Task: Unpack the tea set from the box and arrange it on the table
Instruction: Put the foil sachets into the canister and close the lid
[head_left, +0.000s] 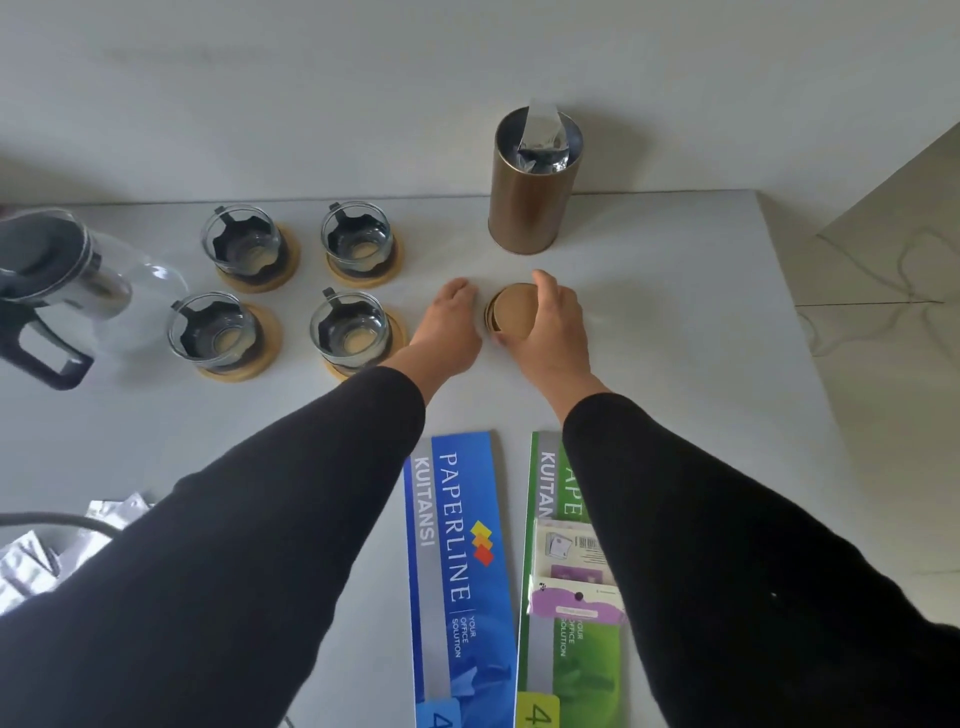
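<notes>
Several glass cups with black holders stand on round wooden coasters (258, 270) at the left middle of the grey table (675, 338). A glass teapot (62, 280) with a black handle lies at the far left. A brown tea canister (532, 187) stands open at the back, with a silver foil bag sticking out. My right hand (550, 327) grips a small stack of wooden coasters (514, 309) lying on the table in front of the canister. My left hand (449, 330) rests just left of that stack, fingers loosely curled, holding nothing.
A blue receipt book (457, 571) and a green receipt book (550, 649) with a small packet (571, 571) on it lie near me. Crumpled silver wrapping (31, 561) sits at the lower left. A wall runs behind the table; the table's right edge drops to a tiled floor (883, 260).
</notes>
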